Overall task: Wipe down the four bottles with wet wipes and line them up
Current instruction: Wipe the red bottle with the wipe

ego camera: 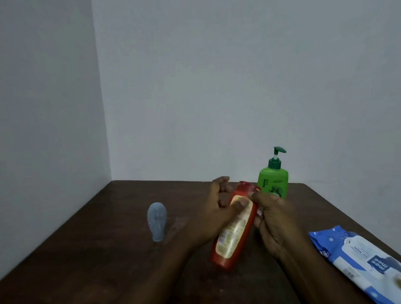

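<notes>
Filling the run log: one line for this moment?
left hand: holds red bottle | right hand: on it | green pump bottle: upright

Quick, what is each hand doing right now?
Left hand: holding the red bottle, thumb across its label.
Right hand: closed on the red bottle's upper part; whether it also holds a wipe cannot be told.

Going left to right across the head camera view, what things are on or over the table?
Grey-blue bottle → left hand → red bottle → right hand → pack of wet wipes. The green pump bottle overlaps these, so it's left out.
</notes>
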`<state>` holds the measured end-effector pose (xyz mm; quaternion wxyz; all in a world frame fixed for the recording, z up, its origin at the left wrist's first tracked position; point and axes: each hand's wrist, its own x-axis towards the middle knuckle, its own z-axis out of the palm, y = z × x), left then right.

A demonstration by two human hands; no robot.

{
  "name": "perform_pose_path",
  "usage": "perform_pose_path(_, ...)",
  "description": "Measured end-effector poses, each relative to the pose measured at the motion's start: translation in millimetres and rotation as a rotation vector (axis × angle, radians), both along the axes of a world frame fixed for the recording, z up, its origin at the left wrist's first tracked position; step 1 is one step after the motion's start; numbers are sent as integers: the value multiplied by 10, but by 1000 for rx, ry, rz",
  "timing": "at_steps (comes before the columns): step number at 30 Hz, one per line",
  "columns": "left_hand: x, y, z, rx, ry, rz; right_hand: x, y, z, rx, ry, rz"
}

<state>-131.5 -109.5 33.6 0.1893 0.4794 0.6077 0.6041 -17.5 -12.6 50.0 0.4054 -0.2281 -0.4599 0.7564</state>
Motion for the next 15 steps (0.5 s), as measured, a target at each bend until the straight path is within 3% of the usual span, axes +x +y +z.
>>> perform_pose_path(3, 17, -13, -47, -131, 256, 7, -10, 30, 16, 4, 47, -109)
perform_pose_path(5, 12, 13, -95, -84, 324, 36, -8, 6, 28, 12, 73, -122)
perform_pose_path(10, -49, -7, -49, 37, 279, 50, 68, 53, 145, -12, 174, 2)
perform_pose_path(15, -205, -44, -31, 68, 109, -100, 207, 168, 341, 145, 149, 259)
